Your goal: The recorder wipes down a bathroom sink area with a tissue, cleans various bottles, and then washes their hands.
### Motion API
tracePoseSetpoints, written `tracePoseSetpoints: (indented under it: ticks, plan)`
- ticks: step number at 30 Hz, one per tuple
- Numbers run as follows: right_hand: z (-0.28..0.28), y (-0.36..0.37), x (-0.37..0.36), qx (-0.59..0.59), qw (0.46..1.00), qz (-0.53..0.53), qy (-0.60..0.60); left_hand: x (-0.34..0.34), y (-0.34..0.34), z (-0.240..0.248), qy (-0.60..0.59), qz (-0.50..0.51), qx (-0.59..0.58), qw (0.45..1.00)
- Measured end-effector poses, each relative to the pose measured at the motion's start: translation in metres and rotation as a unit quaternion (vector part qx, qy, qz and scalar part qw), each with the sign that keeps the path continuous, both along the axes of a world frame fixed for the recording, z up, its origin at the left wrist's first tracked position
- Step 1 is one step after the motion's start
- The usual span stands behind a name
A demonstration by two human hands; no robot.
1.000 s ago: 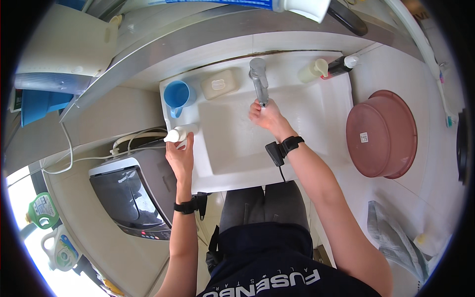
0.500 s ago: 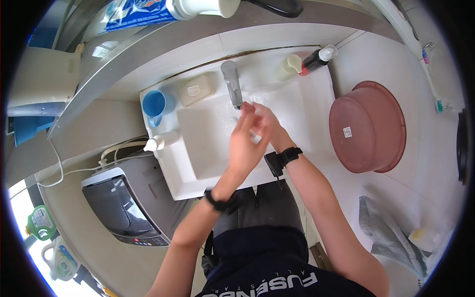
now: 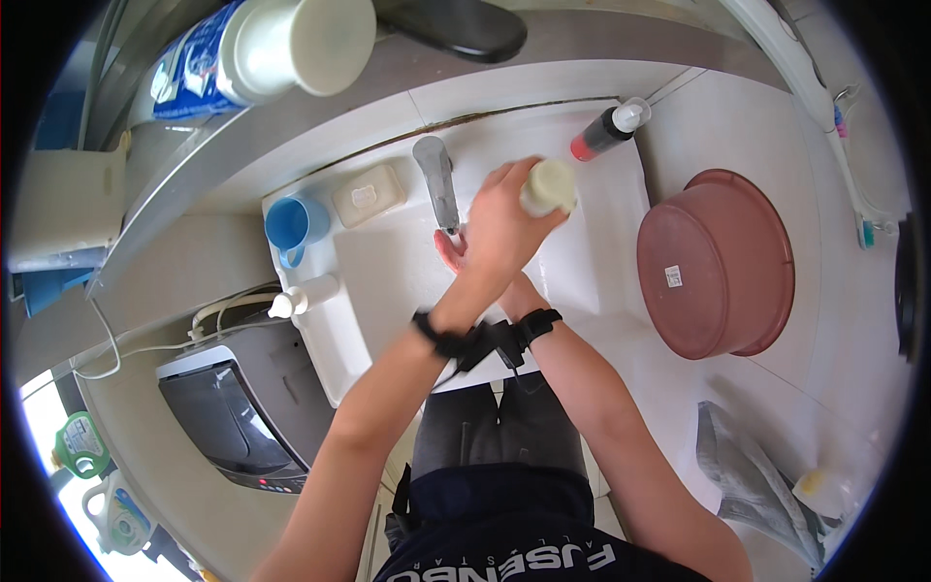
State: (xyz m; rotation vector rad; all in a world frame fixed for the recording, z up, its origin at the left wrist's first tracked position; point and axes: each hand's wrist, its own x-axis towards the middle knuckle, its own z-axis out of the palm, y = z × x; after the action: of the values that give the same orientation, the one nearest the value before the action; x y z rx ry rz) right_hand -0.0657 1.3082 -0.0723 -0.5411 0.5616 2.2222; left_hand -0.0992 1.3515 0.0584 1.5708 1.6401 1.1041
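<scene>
My left hand (image 3: 502, 221) is closed round a pale yellow-green container (image 3: 550, 187) with a round top, over the right half of the white sink (image 3: 606, 252). Crossing below it, my right hand (image 3: 449, 251) lies under the tip of the grey faucet (image 3: 438, 179). Its visible fingers are apart and slightly curved, with nothing seen in them; my left hand hides the rest. Dark bands sit on both wrists, and a black box-shaped piece (image 3: 504, 341) hangs by the right one.
Along the sink's left rim stand a blue mug (image 3: 294, 225), a soap box (image 3: 369, 195) and a white bottle (image 3: 305, 295). Back right is a pump bottle (image 3: 609, 130). A pink basin (image 3: 718, 267) stands right; a washing machine (image 3: 233, 407) is left. A shelf (image 3: 601, 37) overhangs the back.
My left hand has moved right and taken the pale container from the sink's back right corner, bringing it nearer. My right hand has shifted left and down, beneath the faucet tip. The view has tilted slightly.
</scene>
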Motion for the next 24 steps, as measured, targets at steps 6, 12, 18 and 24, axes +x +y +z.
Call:
tracePoseSetpoints:
  ticks: [6,12,18,24]
  plan:
    - [-0.008,0.009,0.016,0.207,0.93,0.139,-0.269,-0.09,-0.089,0.069,-0.05,0.021,-0.136,0.989]
    - [-0.016,0.072,0.047,0.11,0.928,-0.141,-0.327,-0.128,-0.116,-0.005,-0.089,0.085,-0.161,0.979]
    - [-0.031,0.108,0.053,0.427,0.12,0.061,-0.894,-0.116,-0.111,-0.027,-0.016,0.051,-0.147,0.988]
    - [-0.024,0.056,-0.008,0.61,0.165,0.124,-0.765,-0.134,-0.128,-0.02,0.0,0.067,-0.172,0.983]
